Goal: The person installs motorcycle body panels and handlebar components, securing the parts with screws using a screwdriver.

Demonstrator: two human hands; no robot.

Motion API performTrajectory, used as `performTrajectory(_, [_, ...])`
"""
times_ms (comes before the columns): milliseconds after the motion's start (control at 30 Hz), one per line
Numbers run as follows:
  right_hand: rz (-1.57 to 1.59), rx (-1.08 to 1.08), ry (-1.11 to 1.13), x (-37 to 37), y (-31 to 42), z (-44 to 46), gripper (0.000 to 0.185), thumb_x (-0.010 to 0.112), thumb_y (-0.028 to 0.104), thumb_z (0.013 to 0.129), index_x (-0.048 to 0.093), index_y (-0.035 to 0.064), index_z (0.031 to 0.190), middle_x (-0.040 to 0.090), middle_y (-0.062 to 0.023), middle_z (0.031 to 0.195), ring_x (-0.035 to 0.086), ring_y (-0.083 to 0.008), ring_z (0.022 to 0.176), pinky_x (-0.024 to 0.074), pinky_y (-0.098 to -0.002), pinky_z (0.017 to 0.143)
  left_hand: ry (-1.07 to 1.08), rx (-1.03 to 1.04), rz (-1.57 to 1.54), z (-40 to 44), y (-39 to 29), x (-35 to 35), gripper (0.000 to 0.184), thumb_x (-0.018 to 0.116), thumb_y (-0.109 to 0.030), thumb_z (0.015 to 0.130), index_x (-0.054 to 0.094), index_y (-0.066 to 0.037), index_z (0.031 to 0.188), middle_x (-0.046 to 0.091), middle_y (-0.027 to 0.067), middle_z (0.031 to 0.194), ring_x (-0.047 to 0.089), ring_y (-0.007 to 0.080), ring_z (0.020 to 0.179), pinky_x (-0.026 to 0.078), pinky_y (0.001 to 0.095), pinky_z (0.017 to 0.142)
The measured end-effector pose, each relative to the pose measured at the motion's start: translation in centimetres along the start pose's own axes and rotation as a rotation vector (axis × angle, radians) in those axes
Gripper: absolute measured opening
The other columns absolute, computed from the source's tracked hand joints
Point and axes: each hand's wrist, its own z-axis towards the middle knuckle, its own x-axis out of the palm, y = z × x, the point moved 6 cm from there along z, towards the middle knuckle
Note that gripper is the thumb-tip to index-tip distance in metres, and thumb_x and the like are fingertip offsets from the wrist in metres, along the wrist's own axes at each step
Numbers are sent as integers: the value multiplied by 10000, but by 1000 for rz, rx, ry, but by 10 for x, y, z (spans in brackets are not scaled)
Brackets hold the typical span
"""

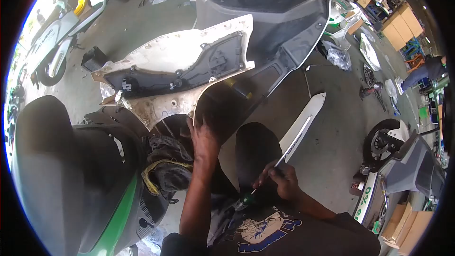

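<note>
A white body panel [173, 103] with a dark grey inner piece [163, 83] is tilted up in front of me. My left hand [204, 140] is closed on its lower edge, with some fingertips hidden behind it. My right hand [283, 180] is closed around the thin metal shaft of a screwdriver, whose green handle [245, 201] points down towards my lap. Just beyond that hand a long white trim strip [302, 125] with dark lettering slants up to the right. I cannot tell whether the fingers touch the strip.
A dark scooter with a green stripe [113, 218] stands close on my left. Large dark bodywork [265, 23] rises ahead. Another scooter [379, 185] is at right, near cardboard [405, 227]. Loose parts [372, 90] lie on the floor; a person's leg [414, 76] shows at far right.
</note>
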Motion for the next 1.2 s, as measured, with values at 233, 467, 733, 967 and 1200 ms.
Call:
performTrajectory(233, [202, -118, -148, 3, 0, 0, 218, 423, 191, 1021, 518, -5, 1011, 522, -79, 766, 567, -175, 737, 512, -359, 735, -123, 53, -58, -5, -18, -27, 165, 601, -87, 837, 645, 13, 961, 627, 213, 1022, 564, 431, 991, 448, 495, 883])
performTrajectory(467, [185, -413, 24, 8, 45, -11, 324, 436, 332, 1020, 533, 23, 1038, 408, 2, 695, 387, -83, 635, 356, -260, 596, 47, -43, -781, -39, -63, -74, 129, 685, -49, 838, 638, -7, 950, 668, 123, 843, 660, 183, 874, 479, 273, 767])
performTrajectory(733, [-447, -530, 154, 47, 73, -20, 161, 451, 132, 1001, 549, 28, 1075, 477, -57, 687, 496, -137, 590, 382, -279, 569, -131, 82, -1386, -41, -88, -169, 203, 658, -171, 900, 556, -13, 976, 665, 105, 869, 617, 142, 789, 483, 256, 711])
performTrajectory(967, [-683, -517, 302, 73, 48, -14, 194, 537, 106, 964, 600, 9, 1120, 663, -159, 894, 677, -277, 795, 502, -351, 683, -279, 226, -1446, -56, -103, -209, 391, 801, -288, 779, 521, -32, 873, 652, 128, 762, 638, 188, 701, 527, 323, 692])
performTrajectory(1200, [-667, -465, 303, 64, 26, -16, 190, 543, 94, 960, 594, 25, 1129, 677, -123, 902, 678, -272, 756, 486, -350, 636, -278, 247, -1291, -65, -70, -198, 286, 771, -199, 807, 542, -39, 867, 607, 76, 756, 587, 176, 653, 519, 335, 616])
